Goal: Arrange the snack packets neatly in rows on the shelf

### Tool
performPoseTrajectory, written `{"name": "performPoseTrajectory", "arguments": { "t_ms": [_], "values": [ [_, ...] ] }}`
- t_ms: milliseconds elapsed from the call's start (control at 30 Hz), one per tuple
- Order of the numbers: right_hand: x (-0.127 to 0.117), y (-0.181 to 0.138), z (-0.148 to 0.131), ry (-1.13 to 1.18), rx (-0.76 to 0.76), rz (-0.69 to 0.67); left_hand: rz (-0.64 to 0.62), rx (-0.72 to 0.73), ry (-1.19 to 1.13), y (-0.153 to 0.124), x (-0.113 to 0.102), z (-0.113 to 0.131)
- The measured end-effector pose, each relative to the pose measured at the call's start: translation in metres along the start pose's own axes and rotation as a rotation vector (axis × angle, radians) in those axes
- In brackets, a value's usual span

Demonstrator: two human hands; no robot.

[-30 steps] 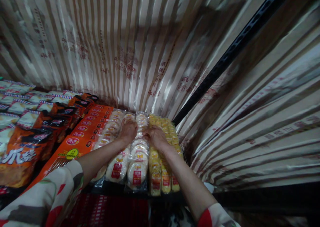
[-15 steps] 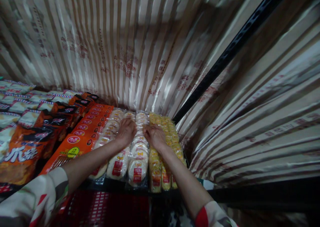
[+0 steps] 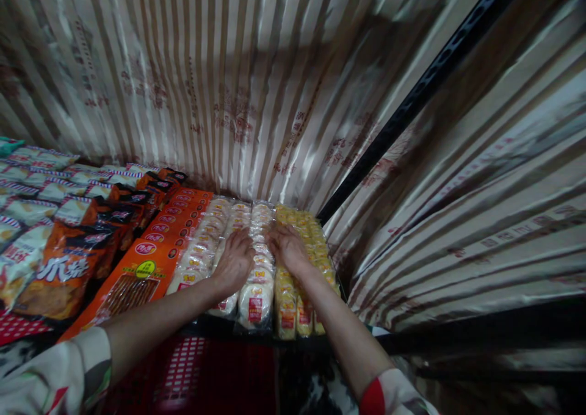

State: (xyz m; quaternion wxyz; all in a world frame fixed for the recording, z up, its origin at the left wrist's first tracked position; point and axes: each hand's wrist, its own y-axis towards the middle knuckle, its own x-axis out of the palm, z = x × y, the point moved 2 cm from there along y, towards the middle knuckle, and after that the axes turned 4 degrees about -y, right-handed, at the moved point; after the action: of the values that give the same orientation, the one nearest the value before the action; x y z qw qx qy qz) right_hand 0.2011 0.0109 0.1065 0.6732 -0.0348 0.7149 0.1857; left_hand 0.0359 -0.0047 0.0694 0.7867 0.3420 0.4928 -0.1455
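Clear packets of round white rice crackers stand in long rows on a dark shelf. My left hand lies over the second white row, its fingers loosely bent and a little apart on the wrapping. Across from it my right hand reaches over the yellow packets, fingertips against the far part of the middle white row. Neither hand appears to hold a packet. Another white cracker row runs left of my left hand. My palms and the packets beneath them are hidden.
Left of the crackers are orange snack packs, orange-black bags and white bags. A striped curtain hangs behind, and a slanted black post rises at the right. A red perforated basket sits below the shelf edge.
My left hand has come slightly nearer along the row. The fingers of both hands have loosened from a tighter curl. The view has shifted slightly.
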Motion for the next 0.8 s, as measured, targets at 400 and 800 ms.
{"name": "performPoseTrajectory", "arguments": {
  "t_ms": [400, 800],
  "values": [
    [-0.005, -0.017, -0.011, -0.074, 0.006, -0.116, -0.012, -0.054, 0.026, -0.005, 0.004, -0.003],
    [0.003, -0.017, -0.009, -0.116, 0.079, -0.002, 0.045, -0.112, 0.071, 0.013, 0.004, -0.006]
  ]
}}
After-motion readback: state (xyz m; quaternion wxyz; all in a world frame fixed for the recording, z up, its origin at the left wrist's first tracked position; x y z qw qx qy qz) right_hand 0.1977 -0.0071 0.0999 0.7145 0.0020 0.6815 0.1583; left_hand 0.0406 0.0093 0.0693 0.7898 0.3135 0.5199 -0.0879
